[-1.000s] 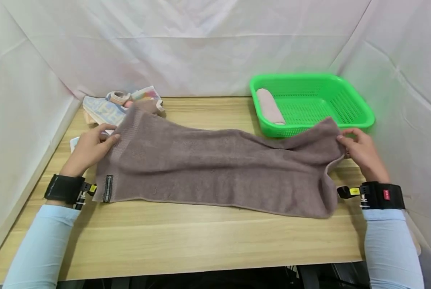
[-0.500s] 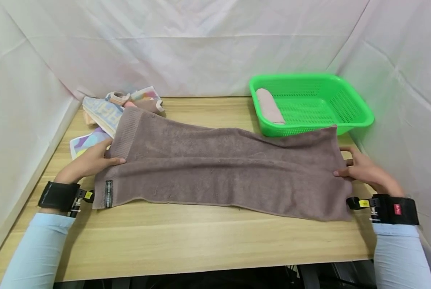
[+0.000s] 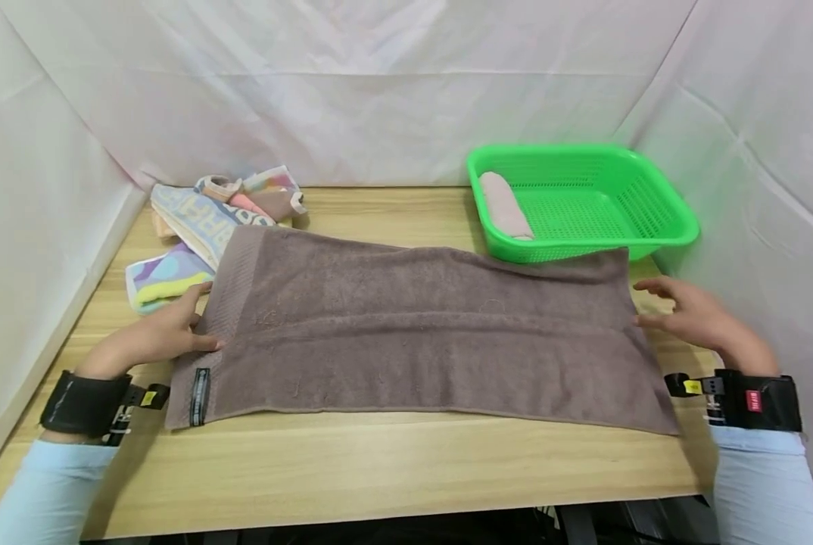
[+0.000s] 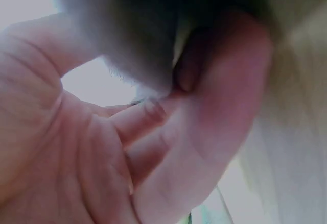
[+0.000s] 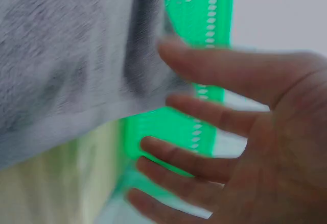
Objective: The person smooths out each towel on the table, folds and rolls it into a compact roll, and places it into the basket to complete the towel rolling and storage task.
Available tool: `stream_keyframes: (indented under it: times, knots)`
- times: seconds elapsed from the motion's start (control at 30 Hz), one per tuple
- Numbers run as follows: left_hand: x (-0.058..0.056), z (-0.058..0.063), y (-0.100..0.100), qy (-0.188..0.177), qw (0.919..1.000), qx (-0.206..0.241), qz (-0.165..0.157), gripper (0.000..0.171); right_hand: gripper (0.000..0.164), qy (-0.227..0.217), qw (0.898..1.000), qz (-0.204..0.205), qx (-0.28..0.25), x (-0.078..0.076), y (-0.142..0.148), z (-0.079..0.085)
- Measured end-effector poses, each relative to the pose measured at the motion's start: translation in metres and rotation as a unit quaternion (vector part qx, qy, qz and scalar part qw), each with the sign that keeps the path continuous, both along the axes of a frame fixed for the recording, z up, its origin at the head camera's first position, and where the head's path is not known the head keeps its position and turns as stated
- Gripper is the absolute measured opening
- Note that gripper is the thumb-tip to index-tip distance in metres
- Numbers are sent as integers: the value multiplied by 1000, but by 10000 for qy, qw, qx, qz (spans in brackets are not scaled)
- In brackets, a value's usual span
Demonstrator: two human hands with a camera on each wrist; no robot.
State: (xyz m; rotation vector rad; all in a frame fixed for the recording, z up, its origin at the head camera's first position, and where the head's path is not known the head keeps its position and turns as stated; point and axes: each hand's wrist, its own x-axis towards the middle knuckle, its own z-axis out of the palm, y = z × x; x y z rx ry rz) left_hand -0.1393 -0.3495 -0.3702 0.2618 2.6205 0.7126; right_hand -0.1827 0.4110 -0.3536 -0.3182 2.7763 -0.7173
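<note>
Mid-frame, the towel [image 3: 413,333] is apparently being flattened, the right hand [image 3: 706,322] resting wide-fingered at right, the left hand [image 3: 149,333] pinching unclearly; the next move is probably needing gripped edges.

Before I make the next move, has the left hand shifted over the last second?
Yes: in the head view, the left hand moved toward the near edge of the table, away from the green basket.

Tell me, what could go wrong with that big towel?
The mauve-brown towel has a long crease, so a fold might come out lumpy. Its far edge overlaps the green plastic basket in the head view, so it could snag there. Its left end lies by the crumpled cloths, which might get dragged along.
</note>
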Motion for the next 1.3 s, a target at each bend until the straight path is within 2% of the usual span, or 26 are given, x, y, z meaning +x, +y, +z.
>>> stream_keyframes:
  times: [0.1, 0.23, 0.3, 0.4, 0.47, 0.57, 0.67, 0.77, 0.83, 0.9, 0.97, 1.03, 1.1, 1.17, 1.3]
  knots:
    - [2, -1, -3, -206, 9996, 166, 78, 121, 69, 408, 9977, 535, 80, 1, -21, -2]
    - [5, -6, -4, 80, 9994, 320, -110, 125, 90, 447, 9944, 953, 81, -2, -44, -16]
    - [7, -7, -4, 318, 9985, 362, -252, 125, 102, 347, 9943, 987, 219, -2, -47, -23]
    - [12, -7, -2, 567, 9965, 230, -575, 112, 117, -70, 9946, 971, 366, -1, -44, -29]
    - [17, -6, 1, 374, 9966, 310, -659, 99, 124, -352, 9937, 1013, 332, 1, -39, -29]
    - [24, -3, 4, -243, 9968, 515, -569, 86, 130, -593, 9911, 1155, 280, 2, -34, -27]
    - [30, 1, 4, -931, 9922, 794, -224, 85, 120, -425, 9914, 1208, 285, -2, -31, -23]
    - [27, 6, 3, -1083, 9917, 685, -112, 80, 83, 480, 9959, 712, 295, -10, -29, -18]
    - [20, 12, 2, -850, 9956, 378, -135, 73, 57, 1159, 9930, -2, 213, -16, -28, -15]
    - [8, 18, 2, -293, 9993, 101, -210, 63, 49, 1402, 9864, -849, -72, -22, -27, -13]
    - [-9, 25, 4, 564, 9977, -225, -311, 50, 52, 1288, 9785, -1543, -471, -28, -27, -11]
    - [-27, 29, 8, 1301, 9907, -352, -198, 43, 50, 972, 9677, -2063, -1071, -34, -28, -11]
    - [-47, 31, 12, 1819, 9826, -366, 18, 44, 44, 754, 9527, -2448, -1638, -39, -30, -14]
    - [-64, 31, 15, 1989, 9790, -302, 325, 51, 38, 665, 9357, -2688, -2186, -43, -33, -17]
    - [-85, 24, 17, 1838, 9796, 4, 807, 56, 37, 460, 8975, -2809, -3368, -48, -42, -22]
